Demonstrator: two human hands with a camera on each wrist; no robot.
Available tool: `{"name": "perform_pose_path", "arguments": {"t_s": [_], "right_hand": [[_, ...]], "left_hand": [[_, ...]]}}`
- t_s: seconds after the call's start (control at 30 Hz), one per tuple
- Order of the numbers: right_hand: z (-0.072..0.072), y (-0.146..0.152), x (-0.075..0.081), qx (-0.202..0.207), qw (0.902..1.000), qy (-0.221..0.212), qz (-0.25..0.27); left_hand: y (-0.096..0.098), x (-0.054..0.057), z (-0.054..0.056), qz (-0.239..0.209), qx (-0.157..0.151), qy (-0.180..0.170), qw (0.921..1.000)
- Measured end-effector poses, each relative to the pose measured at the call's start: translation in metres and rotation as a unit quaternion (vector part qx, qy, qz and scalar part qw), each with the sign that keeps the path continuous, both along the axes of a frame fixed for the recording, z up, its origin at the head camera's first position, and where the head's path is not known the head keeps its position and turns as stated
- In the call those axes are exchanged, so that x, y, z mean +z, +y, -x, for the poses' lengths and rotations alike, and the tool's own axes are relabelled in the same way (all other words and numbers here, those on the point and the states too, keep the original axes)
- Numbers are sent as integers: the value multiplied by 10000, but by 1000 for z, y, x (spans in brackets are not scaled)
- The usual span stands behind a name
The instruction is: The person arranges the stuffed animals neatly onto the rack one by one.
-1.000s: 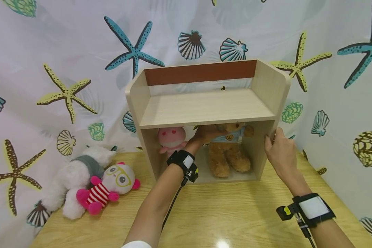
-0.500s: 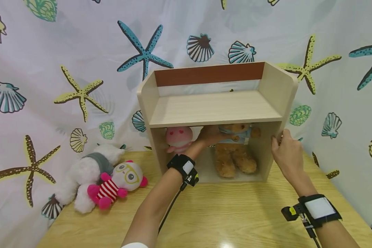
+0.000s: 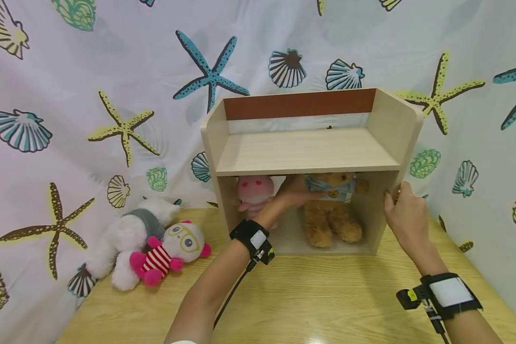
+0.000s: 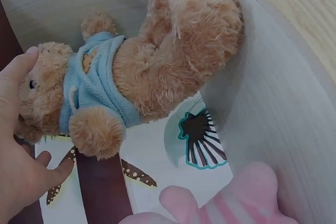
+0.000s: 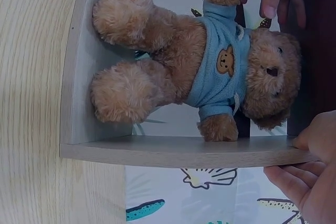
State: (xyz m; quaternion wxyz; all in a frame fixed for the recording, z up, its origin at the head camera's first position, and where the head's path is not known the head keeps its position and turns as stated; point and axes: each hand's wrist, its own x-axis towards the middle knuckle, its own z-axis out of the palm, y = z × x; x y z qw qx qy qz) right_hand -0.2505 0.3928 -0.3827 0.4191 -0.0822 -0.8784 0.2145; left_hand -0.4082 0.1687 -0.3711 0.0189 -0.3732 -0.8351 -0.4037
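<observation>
A brown teddy bear (image 3: 327, 220) in a blue hooded top sits in the lower compartment of a pale wooden shelf (image 3: 301, 150). The shelf board hides the top of its head in the head view. My left hand (image 3: 290, 191) reaches in beside the bear's head and arm; its thumb lies over the head in the left wrist view, with the fingers spread. My right hand (image 3: 408, 210) grips the shelf's right side panel (image 5: 189, 153), thumb inside and fingers outside. A pink plush toy (image 3: 254, 191) sits at the compartment's left, partly behind my left arm.
On the table (image 3: 318, 296), left of the shelf, lie a white plush toy (image 3: 133, 234) with a grey band and a pink-and-white panda-like plush (image 3: 172, 253) in a striped top. A shell-and-starfish patterned cloth (image 3: 124, 57) hangs behind.
The head view has shifted, so the scene sits further right. My left hand sits slightly lower beside the bear, whose blue top shows more. The right hand keeps its grip on the side panel.
</observation>
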Motion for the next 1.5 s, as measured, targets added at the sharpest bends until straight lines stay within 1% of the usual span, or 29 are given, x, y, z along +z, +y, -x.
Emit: {"name": "perform_pose_path", "arguments": {"t_s": [0.13,0.27,0.47,0.63,0.7,0.83,1.0,1.1,1.37,1.5], "right_hand": [[0,0,-1,20,10000,10,-35],[0,0,-1,-15,10000,-34,-34],[-1,-1,1,-85,9999,-103,-8],[0,0,1,-93,9997,-207,27],[0,0,1,-78,9996,-270,37],[1,0,1,-77,9992,-374,88],[1,0,2,-105,9991,-400,100],[0,0,2,-93,9992,-381,108],[-1,0,2,-30,9998,-214,-7],[-1,0,2,4,9998,-172,-44]], "left_hand": [[-6,0,-2,-74,-45,258,9996],[-12,2,-2,52,62,575,9983],[-25,4,-6,261,144,729,9969],[-34,5,-11,355,100,1030,9940],[-37,5,-14,414,97,1092,9931],[-42,6,-19,449,61,1166,9921],[-47,7,-23,612,84,1238,9904],[-51,7,-25,618,80,1233,9904],[-60,6,-27,306,-101,1369,9901],[-66,5,-29,121,-167,1236,9921]]}}
